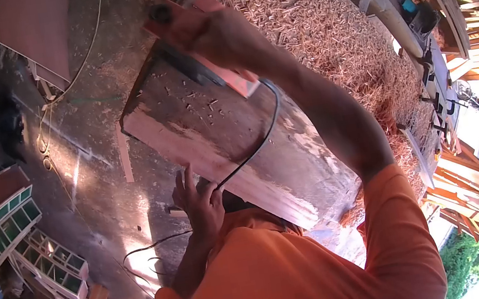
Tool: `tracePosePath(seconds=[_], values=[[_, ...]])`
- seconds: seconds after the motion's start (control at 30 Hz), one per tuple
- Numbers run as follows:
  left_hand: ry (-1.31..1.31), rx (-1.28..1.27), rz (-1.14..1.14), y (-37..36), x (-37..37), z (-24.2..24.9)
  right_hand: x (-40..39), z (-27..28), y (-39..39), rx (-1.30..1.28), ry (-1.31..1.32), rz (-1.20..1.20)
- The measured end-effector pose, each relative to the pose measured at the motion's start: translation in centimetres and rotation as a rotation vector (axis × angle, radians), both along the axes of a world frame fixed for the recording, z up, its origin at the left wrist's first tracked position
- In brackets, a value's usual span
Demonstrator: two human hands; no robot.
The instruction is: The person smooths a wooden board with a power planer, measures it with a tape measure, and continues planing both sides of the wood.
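Red tool's (233,78) length pointed upper left of frame; my right hand (212,36) gripped it, left hand (200,208) at cord (248,159), hold unclear.

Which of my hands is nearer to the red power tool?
Your right: the right hand grips the red power tool, while the left hand is apart from it, by the black cord.

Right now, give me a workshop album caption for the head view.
Right hand holding a corded power tool, left hand at its black cord, wood shavings heaped nearby.
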State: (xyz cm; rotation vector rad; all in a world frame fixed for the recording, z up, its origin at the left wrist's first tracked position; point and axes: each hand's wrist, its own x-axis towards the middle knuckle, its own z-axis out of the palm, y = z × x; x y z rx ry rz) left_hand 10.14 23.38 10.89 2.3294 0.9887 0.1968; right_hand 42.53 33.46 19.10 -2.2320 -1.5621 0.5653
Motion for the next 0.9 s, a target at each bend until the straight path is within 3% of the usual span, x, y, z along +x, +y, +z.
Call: tracePosePath(seconds=[0.07,0.13,0.2,0.27,0.3,0.4,0.47,0.53,0.63,0.67,0.7,0.73,0.77,0.9], values=[[0.002,0.027,-0.002,-0.6,-0.2,-0.1,1.4,-3.4,-3.5,0.074,-0.269,0.303],[-0.007,0.063,-0.025,-1.0,-0.5,-0.1,0.0,-0.2,-9.3,0.017,0.022,-0.059],[0.018,0.030,-0.113,-1.5,-0.6,0.3,-0.2,0.2,-16.3,0.199,-0.049,-0.070],[0.009,-0.017,-0.191,-2.5,-0.6,0.5,-0.6,-0.1,-23.8,-0.045,0.035,-0.068],[-0.016,-0.046,-0.232,-3.0,-0.4,0.6,-1.4,1.7,-26.4,-0.214,0.139,-0.223],[-0.004,-0.250,-0.284,-5.0,1.4,2.2,-2.9,1.7,-36.1,-0.187,0.226,-0.249],[-0.015,-0.332,-0.318,-6.4,1.5,2.3,-3.6,1.6,-39.4,-0.173,0.143,-0.153],[-0.096,-0.305,-0.342,-7.7,1.0,0.1,-3.3,2.3,-39.0,-0.079,-0.031,0.026],[-0.108,-0.434,-0.115,-7.5,0.5,-0.8,-3.5,2.4,-35.8,-0.146,0.174,-0.225],[-0.088,-0.407,-0.094,-7.2,0.3,-0.7,-3.1,2.0,-33.8,-0.110,0.132,-0.174],[-0.038,-0.271,-0.157,-5.9,0.2,-0.3,-2.2,1.8,-31.8,-0.086,0.078,-0.022],[0.014,-0.133,-0.223,-4.9,0.0,-0.1,-2.0,2.8,-28.3,-0.176,0.146,-0.105],[0.010,-0.151,-0.222,-4.7,0.0,-0.2,-1.8,3.3,-25.4,-0.231,0.227,-0.243],[0.027,-0.185,-0.234,-4.1,-0.1,0.1,-0.9,2.6,-15.9,-0.120,0.221,-0.199]])
